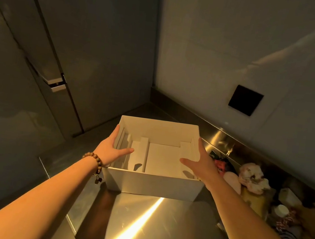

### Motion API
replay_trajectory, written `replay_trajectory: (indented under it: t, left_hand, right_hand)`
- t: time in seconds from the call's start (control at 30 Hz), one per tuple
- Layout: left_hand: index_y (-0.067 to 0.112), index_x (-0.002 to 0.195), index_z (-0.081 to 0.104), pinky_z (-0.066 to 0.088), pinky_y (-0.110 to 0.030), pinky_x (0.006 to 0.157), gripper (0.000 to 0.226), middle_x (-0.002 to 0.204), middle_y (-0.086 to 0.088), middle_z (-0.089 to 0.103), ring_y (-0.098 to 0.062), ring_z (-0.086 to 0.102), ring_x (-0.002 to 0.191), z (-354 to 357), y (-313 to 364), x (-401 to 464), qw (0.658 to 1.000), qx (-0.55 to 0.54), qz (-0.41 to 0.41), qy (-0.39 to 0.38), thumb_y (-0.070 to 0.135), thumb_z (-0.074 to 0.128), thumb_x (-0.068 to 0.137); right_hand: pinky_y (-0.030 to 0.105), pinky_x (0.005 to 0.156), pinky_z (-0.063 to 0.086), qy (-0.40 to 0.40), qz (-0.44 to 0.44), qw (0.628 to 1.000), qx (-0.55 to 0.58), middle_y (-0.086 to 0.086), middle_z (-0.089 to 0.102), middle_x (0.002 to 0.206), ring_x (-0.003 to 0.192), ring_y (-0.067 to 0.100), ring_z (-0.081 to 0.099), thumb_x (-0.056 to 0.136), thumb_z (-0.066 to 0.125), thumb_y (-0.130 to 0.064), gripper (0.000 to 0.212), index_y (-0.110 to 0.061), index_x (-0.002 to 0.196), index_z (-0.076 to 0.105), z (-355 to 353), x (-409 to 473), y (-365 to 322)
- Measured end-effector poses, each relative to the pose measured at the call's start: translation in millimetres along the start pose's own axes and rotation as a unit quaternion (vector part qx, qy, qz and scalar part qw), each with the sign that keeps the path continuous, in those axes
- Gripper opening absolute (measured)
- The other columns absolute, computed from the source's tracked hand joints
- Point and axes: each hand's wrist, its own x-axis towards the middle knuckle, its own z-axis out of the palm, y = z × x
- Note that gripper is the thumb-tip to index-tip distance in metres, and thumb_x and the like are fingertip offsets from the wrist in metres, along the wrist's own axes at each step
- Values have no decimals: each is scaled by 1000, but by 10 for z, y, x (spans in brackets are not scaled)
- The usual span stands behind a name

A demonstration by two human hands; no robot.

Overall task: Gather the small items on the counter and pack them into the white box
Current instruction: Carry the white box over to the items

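A white box stands open-topped on the steel counter, with white card inserts on its floor and nothing else inside. My left hand, bead bracelet at the wrist, lies flat against the box's left wall with straight fingers and its thumb reaching over the rim. My right hand mirrors it on the right wall. A heap of small items lies on the counter right of the box: a crumpled pale piece, a pink thing, a white-capped bottle and several dim shapes.
The counter runs into a corner, with a wall behind carrying a black square plate. Tall grey cabinet doors with a metal handle stand to the left. The counter's left edge drops off beside my left forearm. A bright streak of light crosses the steel in front.
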Motion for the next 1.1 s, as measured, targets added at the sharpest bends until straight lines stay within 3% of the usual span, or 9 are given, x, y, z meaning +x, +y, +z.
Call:
replay_trajectory:
  t: [0.17, 0.47, 0.7, 0.8, 0.93, 1.0, 1.1]
  left_hand:
    - [36, 147, -1, 28, -49, 107, 102, 154, -3, 21, -30, 30, 135, -85, -33, 43, 1000, 14, 1, 3, 50, 70, 75]
    - [31, 147, -3, 31, -47, 105, 101, 152, -5, 25, -30, 35, 132, -300, -270, -141, 999, 43, 2, 31, 44, 70, 78]
    - [25, 148, 7, 34, -44, 104, 93, 149, -5, 32, -27, 39, 130, -310, -255, -193, 996, 59, 31, 68, 43, 68, 80]
    - [23, 145, 17, 27, -49, 108, 81, 149, -5, 32, -27, 31, 135, -305, -239, -263, 989, 87, 71, 96, 49, 61, 82]
    - [19, 147, 12, 10, -50, 113, 78, 155, -4, 15, -25, 8, 143, -259, -139, -350, 962, 217, 112, 125, 57, 44, 87]
    - [20, 148, 10, 7, -45, 114, 78, 156, -3, 12, -21, 8, 143, -184, -17, -408, 952, 236, 149, 124, 60, 36, 88]
    - [24, 148, 8, 8, -44, 116, 76, 157, -1, 11, -19, 11, 143, 9, 219, -492, 949, 224, 198, 99, 64, 31, 87]
  right_hand:
    - [52, 105, 41, 11, 19, 1000, -17, 2, 42, 143, 132, 26, 40, 78, 77, -25, 103, -38, 150, 4, 111, -15, -50]
    - [52, 101, 45, -5, -3, 999, -43, 0, 47, 138, 128, 23, 44, 79, 74, -25, 95, -40, 147, 11, 377, 6, -203]
    - [47, 96, 50, 2, -26, 998, -54, -1, 50, 135, 126, 24, 48, 84, 68, -21, 78, -38, 143, 20, 359, -55, -266]
    - [40, 88, 54, 6, -37, 996, -75, -1, 53, 128, 120, 22, 52, 85, 66, -22, 65, -36, 136, 29, 323, -113, -290]
    - [29, 82, 51, 19, -57, 992, -111, -3, 53, 125, 118, 20, 53, 87, 63, -24, 55, -31, 134, 35, 256, -251, -286]
    - [37, 91, 51, 34, -56, 990, -128, 2, 48, 136, 125, 24, 49, 89, 61, -28, 61, -25, 142, 31, 224, -347, -275]
    - [48, 107, 39, 59, -29, 984, -163, 3, 29, 154, 140, 27, 32, 92, 58, -35, 73, -22, 151, 18, 173, -544, -242]
